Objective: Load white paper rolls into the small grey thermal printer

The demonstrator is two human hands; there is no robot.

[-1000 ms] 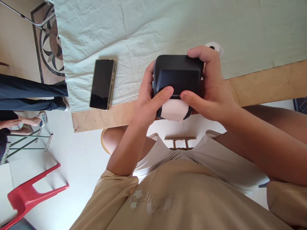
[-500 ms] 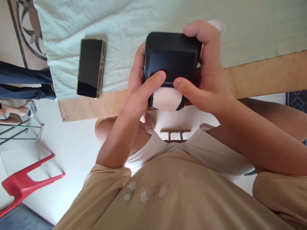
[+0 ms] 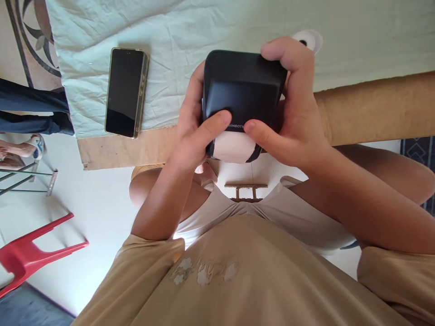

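A black label printer [image 3: 243,97] with "NIIMBOT" lettering is gripped between both my hands, above the table's near edge. My left hand [image 3: 199,122] wraps its left side, the thumb lying on the front face near the lettering. On the other side my right hand [image 3: 295,99] holds it, forefinger over the upper right corner and thumb beside the lettering. A pale, rounded part [image 3: 234,147] shows at the printer's lower end. Just beyond my right hand, a white roll [image 3: 310,40] with a dark core rests on the cloth, partly hidden by my fingers.
A smartphone [image 3: 125,93] in a clear case lies on the pale green cloth [image 3: 170,54] at the left. The brown table edge [image 3: 374,104] runs in front of me. On the floor at left stands a red plastic stool [image 3: 30,258]; another person's dark-trousered leg [image 3: 34,108] is nearby.
The printer and both hands sit slightly lower in view, with the grip unchanged. More of the white roll shows past my right hand. The view has shifted slightly.
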